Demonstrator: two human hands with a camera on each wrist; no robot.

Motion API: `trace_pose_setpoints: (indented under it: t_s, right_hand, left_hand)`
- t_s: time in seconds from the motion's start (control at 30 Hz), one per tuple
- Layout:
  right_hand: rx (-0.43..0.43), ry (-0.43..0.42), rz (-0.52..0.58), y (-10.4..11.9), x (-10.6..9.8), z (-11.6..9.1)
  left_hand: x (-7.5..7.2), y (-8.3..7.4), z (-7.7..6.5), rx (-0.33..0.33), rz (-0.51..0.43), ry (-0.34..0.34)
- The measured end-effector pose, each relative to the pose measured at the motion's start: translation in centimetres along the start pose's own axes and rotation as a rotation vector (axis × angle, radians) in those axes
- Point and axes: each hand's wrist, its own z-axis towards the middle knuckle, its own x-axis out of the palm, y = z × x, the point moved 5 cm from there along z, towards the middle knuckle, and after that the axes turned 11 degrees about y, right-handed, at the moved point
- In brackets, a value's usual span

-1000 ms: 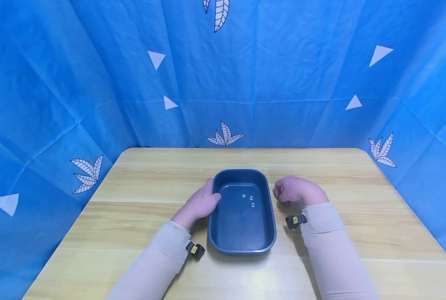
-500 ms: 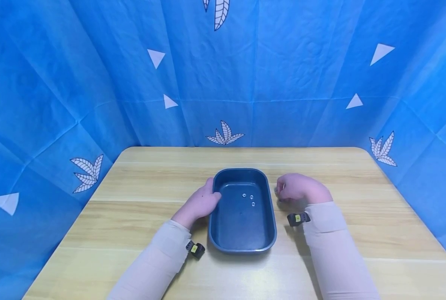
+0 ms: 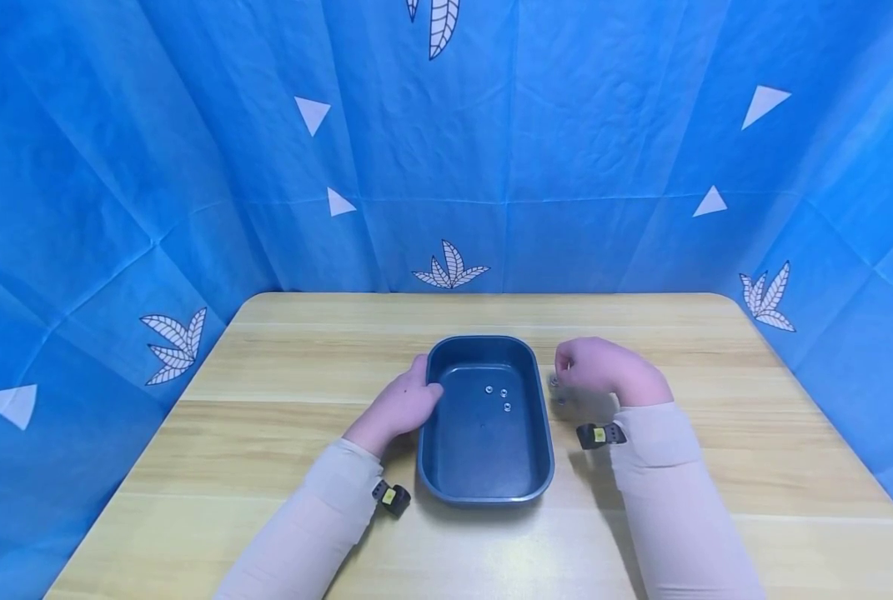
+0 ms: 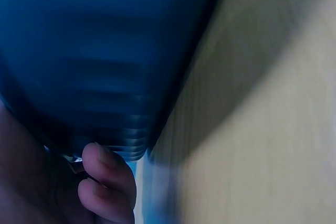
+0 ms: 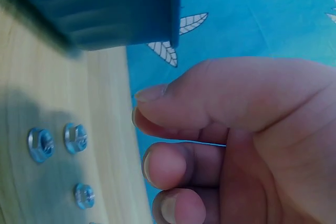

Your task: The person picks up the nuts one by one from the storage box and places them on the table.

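My left hand (image 3: 403,404) grips the left side of a dark blue rectangular tray (image 3: 484,493), thumb over the rim. In the left wrist view, fingertips (image 4: 107,169) lie against the tray's outer wall (image 4: 100,77). Inside the tray sit three small metal nuts (image 3: 504,393). To the right of the tray, my right hand (image 3: 604,367) hangs above the table, thumb and index tips together, other fingers curled. No thing shows between those tips (image 5: 152,94); one could be hidden behind the thumb. Several flanged nuts (image 5: 41,144) lie on the table below them.
The wooden table (image 3: 281,467) reaches back to a blue patterned curtain (image 3: 446,150), which also hangs at both sides. A small black device (image 3: 393,499) is strapped at the left wrist, and another black device (image 3: 599,435) at the right.
My right hand has lifted off the table and shifted slightly right and away, uncovering nuts beside the tray. The left hand and tray stay in place, as do the nuts inside.
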Motion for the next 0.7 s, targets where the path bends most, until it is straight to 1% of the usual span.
trace_pose_setpoints:
  t_s: [0.1,0.4,0.57,0.7]
  right_hand:
    - [-0.007,-0.011,-0.013,0.4,-0.3,-0.2]
    - [-0.022,-0.033,0.023,1.4,-0.9,-1.0]
    - [-0.035,-0.066,0.010,2.3,-1.2,-1.4]
    - [-0.041,-0.082,-0.021,2.9,-1.4,-1.8]
  left_hand:
    - [0.0,0.0,0.0,0.002,0.007,-0.002]
    - [0.1,0.2,0.1,-0.009,0.012,-0.002]
    - [0.1,0.2,0.1,-0.009,0.006,-0.002]
    - [0.1,0.1,0.1,-0.009,-0.003,0.001]
